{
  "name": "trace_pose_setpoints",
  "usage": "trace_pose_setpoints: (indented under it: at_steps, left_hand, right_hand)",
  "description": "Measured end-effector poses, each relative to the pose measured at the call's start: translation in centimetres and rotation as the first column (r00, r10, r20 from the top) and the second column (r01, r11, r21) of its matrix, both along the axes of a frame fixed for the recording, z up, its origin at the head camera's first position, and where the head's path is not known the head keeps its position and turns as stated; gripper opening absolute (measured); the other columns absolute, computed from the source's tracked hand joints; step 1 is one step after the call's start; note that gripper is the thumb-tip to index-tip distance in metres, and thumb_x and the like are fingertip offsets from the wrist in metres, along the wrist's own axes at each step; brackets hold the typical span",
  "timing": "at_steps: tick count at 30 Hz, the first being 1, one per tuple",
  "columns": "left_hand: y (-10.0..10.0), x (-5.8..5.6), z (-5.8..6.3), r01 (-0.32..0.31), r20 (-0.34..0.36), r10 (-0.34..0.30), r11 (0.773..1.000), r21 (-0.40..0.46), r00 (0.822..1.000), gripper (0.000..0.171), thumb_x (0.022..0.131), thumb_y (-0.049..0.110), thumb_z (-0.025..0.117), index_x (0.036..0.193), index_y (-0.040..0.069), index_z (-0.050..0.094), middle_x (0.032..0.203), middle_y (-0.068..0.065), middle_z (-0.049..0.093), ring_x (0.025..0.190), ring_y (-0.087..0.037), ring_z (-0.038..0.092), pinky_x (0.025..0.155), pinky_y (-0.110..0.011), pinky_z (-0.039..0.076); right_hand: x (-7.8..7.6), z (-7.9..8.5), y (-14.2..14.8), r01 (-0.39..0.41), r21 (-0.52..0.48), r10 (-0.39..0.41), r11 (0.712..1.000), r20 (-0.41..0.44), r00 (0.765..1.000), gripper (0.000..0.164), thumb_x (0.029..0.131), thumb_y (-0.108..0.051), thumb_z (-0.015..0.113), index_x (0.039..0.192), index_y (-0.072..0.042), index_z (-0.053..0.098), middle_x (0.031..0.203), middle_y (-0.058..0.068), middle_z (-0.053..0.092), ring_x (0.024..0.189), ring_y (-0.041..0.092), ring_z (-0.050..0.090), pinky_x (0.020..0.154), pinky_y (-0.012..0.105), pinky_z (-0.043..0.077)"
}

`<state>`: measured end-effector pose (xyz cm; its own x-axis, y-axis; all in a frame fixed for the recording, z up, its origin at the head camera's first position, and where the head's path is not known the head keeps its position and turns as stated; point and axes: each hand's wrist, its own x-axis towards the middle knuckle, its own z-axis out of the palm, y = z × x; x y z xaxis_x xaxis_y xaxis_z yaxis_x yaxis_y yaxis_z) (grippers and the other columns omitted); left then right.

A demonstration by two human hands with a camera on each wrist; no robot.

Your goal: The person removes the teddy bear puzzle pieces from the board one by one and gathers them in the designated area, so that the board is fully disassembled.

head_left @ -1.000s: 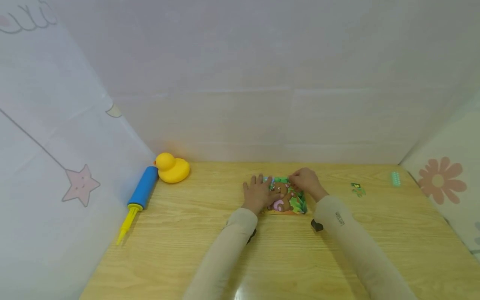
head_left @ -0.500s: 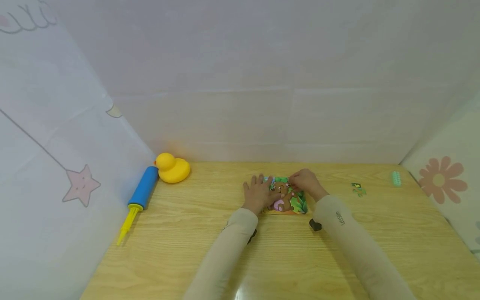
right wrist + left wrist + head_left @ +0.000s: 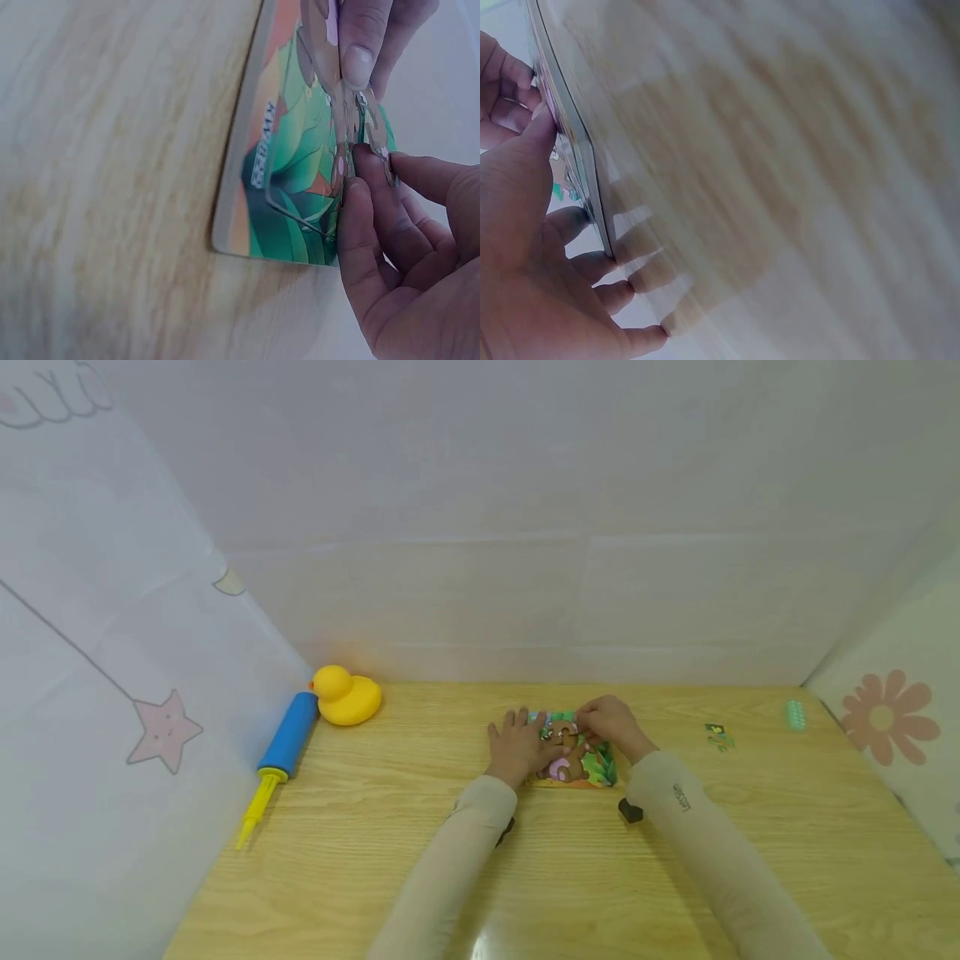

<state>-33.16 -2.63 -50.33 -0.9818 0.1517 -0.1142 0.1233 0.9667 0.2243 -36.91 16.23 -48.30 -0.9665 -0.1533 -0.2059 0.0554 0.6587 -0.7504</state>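
- Head view: holding the left hand [image 3: 516, 752] spread, with fingers mostly straight, and resting it over the left side of a bear puzzle [image 3: 573, 770], gripping nothing.
- Left wrist, now: bearing down with the thumb on top, touching the table [image 3: 558, 877] with some fingertips just past the puzzle's edge.
- Over to the right wrist: curling the fingers of the right hand [image 3: 611, 724], pinching a thin puzzle piece [image 3: 381, 139], tilting it above the printed surface, near the left thumb.
- Seeing the puzzle lying flat between both hands, towards the table's far edge.
- Moving out right: spotting small green-and-yellow pieces [image 3: 716, 729], then a pale green item [image 3: 796, 716], too small for naming.
- Swinging far left: finding a yellow duck [image 3: 348, 697] sitting just beside a blue-and-yellow pump [image 3: 287, 739].
- Reaching the back: meeting a pale wall [image 3: 480, 593].
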Motion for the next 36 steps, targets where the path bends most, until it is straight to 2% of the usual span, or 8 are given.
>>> trace_pose_setpoints:
  at_steps: [3, 9, 15, 19, 24, 29, 36]
  left_hand:
    - [0.0, 0.2, 0.3, 0.002, -0.019, -0.002, 1.0, -0.006, 1.0, 0.084, 0.091, 0.074, 0.054, 0.16, 0.031, 0.033, 0.168, -0.006, 0.029, 0.155, -0.032, 0.025, 0.121, -0.066, 0.023]
    - [0.1, 0.3, 0.6, -0.004, -0.011, 0.003, 0.999, -0.037, 1.0, 0.084, 0.091, 0.075, 0.053, 0.16, 0.032, 0.033, 0.168, -0.005, 0.029, 0.155, -0.03, 0.026, 0.121, -0.064, 0.025]
    - [0.1, 0.0, 0.3, -0.005, 0.001, 0.005, 0.998, -0.066, 1.0, 0.085, 0.09, 0.078, 0.05, 0.16, 0.034, 0.031, 0.168, -0.003, 0.029, 0.155, -0.029, 0.027, 0.12, -0.064, 0.026]
    - [0.2, -0.4, 0.0, -0.004, 0.011, 0.005, 0.997, -0.072, 1.0, 0.086, 0.09, 0.079, 0.049, 0.161, 0.036, 0.029, 0.169, -0.002, 0.027, 0.155, -0.029, 0.025, 0.121, -0.064, 0.025]
    - [0.2, 0.0, 0.3, 0.001, 0.011, 0.0, 0.998, -0.061, 1.0, 0.086, 0.09, 0.078, 0.049, 0.161, 0.034, 0.029, 0.169, -0.003, 0.026, 0.156, -0.028, 0.024, 0.122, -0.064, 0.023]
    - [0.2, 0.3, 0.6, 0.003, -0.002, -0.004, 0.999, -0.055, 1.0, 0.085, 0.09, 0.077, 0.05, 0.161, 0.033, 0.03, 0.168, -0.004, 0.028, 0.155, -0.029, 0.026, 0.121, -0.064, 0.024]
    - [0.2, 0.1, 0.6, 0.0, 0.009, 0.0, 0.998, -0.057, 1.0, 0.086, 0.09, 0.077, 0.05, 0.161, 0.032, 0.029, 0.169, -0.004, 0.027, 0.156, -0.029, 0.025, 0.121, -0.065, 0.024]
  right_hand:
    - [0.1, 0.1, -0.1, -0.008, -0.007, 0.008, 1.0, 0.012, 1.0, 0.034, 0.1, -0.018, 0.054, 0.121, 0.002, 0.071, 0.109, 0.019, 0.074, 0.084, 0.02, 0.071, 0.074, 0.033, 0.062]
    - [0.2, -0.2, -0.1, -0.011, -0.043, 0.013, 0.999, 0.047, 0.999, 0.04, 0.104, -0.021, 0.055, 0.135, 0.003, 0.062, 0.111, 0.018, 0.073, 0.088, 0.019, 0.07, 0.076, 0.031, 0.061]
    - [-0.4, -1.1, 0.5, 0.002, -0.106, 0.004, 0.994, 0.053, 0.999, 0.041, 0.103, -0.021, 0.056, 0.137, 0.003, 0.06, 0.108, 0.016, 0.072, 0.082, 0.015, 0.067, 0.072, 0.028, 0.06]
    - [-0.4, -1.2, 0.7, 0.019, -0.143, -0.011, 0.989, 0.062, 0.998, 0.042, 0.104, -0.021, 0.056, 0.137, 0.003, 0.059, 0.107, 0.015, 0.072, 0.082, 0.013, 0.065, 0.072, 0.026, 0.058]
    - [-0.4, -1.3, 1.0, 0.024, -0.179, -0.01, 0.984, 0.08, 0.997, 0.042, 0.104, -0.021, 0.057, 0.137, 0.004, 0.059, 0.105, 0.014, 0.072, 0.082, 0.011, 0.065, 0.071, 0.024, 0.058]
    - [-0.5, -1.4, 1.6, 0.058, -0.286, -0.02, 0.956, 0.134, 0.991, 0.043, 0.104, -0.018, 0.056, 0.14, 0.007, 0.054, 0.108, 0.016, 0.073, 0.082, 0.011, 0.068, 0.074, 0.025, 0.06]
    - [-0.6, -1.4, 3.0, 0.087, -0.43, -0.004, 0.899, 0.191, 0.982, 0.048, 0.106, -0.014, 0.053, 0.147, 0.009, 0.044, 0.119, 0.02, 0.071, 0.088, 0.013, 0.075, 0.084, 0.028, 0.062]
